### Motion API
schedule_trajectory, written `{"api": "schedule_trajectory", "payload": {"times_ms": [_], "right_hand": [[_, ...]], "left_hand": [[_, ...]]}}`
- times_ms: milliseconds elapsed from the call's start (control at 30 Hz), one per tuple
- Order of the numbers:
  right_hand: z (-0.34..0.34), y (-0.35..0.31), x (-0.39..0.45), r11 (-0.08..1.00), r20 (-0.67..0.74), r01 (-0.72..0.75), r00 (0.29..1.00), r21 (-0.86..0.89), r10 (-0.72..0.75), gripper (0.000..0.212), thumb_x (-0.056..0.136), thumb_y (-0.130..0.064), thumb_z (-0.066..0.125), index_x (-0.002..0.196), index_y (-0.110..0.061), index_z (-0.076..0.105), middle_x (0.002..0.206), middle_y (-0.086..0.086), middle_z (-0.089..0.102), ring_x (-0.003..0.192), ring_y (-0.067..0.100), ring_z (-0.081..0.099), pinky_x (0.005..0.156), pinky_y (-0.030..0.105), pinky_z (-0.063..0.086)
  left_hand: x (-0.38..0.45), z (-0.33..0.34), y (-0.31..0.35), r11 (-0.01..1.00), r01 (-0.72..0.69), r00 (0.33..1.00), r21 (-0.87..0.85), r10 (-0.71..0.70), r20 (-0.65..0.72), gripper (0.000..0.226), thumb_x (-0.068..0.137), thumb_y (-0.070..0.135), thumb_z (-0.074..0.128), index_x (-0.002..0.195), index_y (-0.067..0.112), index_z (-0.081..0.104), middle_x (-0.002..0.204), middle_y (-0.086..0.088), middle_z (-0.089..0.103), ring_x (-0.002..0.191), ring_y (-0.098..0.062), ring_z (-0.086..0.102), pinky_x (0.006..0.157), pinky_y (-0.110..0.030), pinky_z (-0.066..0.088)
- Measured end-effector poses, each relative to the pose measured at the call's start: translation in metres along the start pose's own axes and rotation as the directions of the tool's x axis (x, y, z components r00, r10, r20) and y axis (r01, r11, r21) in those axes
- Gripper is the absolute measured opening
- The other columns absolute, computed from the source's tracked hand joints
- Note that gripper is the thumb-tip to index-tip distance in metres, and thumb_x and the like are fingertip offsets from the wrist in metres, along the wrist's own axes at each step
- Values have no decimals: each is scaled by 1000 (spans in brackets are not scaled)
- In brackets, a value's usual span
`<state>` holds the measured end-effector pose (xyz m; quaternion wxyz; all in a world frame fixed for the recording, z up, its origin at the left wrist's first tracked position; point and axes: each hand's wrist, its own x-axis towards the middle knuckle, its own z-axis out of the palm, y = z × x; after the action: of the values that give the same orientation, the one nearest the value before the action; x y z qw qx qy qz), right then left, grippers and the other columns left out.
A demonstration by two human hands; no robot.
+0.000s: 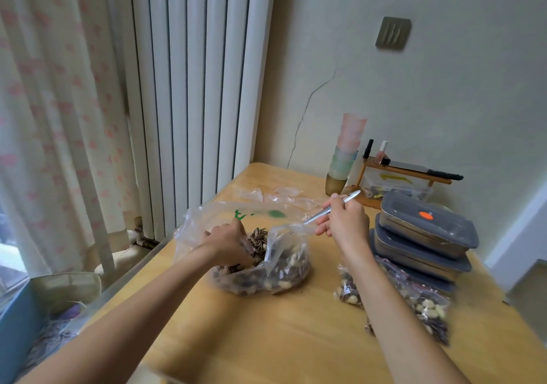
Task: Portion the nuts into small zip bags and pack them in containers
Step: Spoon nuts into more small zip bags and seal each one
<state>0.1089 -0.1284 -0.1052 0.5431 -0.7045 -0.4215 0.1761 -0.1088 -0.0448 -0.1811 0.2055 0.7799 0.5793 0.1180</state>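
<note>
The nuts (278,271) sit in a big clear bag (260,253) in the middle of the wooden surface (266,333). The left hand (229,243) is down inside the bag, fingers curled among the nuts, but I cannot tell if it holds any. The right hand (343,221) is clamped on a metal spoon (328,210), and the spoon's far end dips into the bag's open top.

Just beside the right arm lie small zip bags (426,303) already full of nuts. Behind them is a stack of grey containers (423,235) with lids on.

The big bag is soft and floppy. If the spoon catches its thin side, the bag could tear or tip, and nuts could roll across the surface. The full zip bags lie close to the right arm, so a quick swing could push them off the edge.
</note>
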Motion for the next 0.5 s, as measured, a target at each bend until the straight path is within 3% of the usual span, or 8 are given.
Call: {"api": "schedule_trajectory", "payload": {"times_ms": [100,167,300,400,500], "right_hand": [[2,0,0,1000,-1,5,1000,-1,-5,38,110,-26,38,90,-11,67,57,5,71,48,17,67,62,30,46],[2,0,0,1000,-8,10,1000,-6,-10,37,110,-25,38,89,-12,66,57,5,71,49,17,67,64,31,47],[1,2,1,1000,-22,12,1000,-11,-12,37,109,-24,38,90,-11,66,57,5,71,48,16,67,67,33,49],[1,6,3,1000,-21,6,1000,-26,-6,37,108,-24,36,91,-12,67,57,4,71,55,18,69,70,37,51],[2,8,4,999,-17,1,1000,-39,-2,37,108,-24,36,90,-14,67,57,4,71,63,22,71,73,40,53]], "left_hand": [[-3,-5,9,999,31,999,-22,-31,30,46,66,35,72,107,17,61,92,3,68,88,-17,59,68,-30,33],[-4,-7,12,996,58,998,-74,-55,44,47,63,36,74,103,18,59,84,7,65,80,-13,57,64,-28,30],[-6,-8,9,987,65,997,-145,-69,-26,54,67,35,78,113,18,54,97,2,68,83,-11,55,66,-27,28],[-8,-7,8,999,1,998,-45,-4,-63,52,70,39,78,112,16,57,103,-2,68,87,-16,54,65,-26,29],[-8,-3,7,996,-35,998,84,40,-56,55,73,52,75,109,18,52,104,1,60,97,-20,52,77,-31,31]]}}
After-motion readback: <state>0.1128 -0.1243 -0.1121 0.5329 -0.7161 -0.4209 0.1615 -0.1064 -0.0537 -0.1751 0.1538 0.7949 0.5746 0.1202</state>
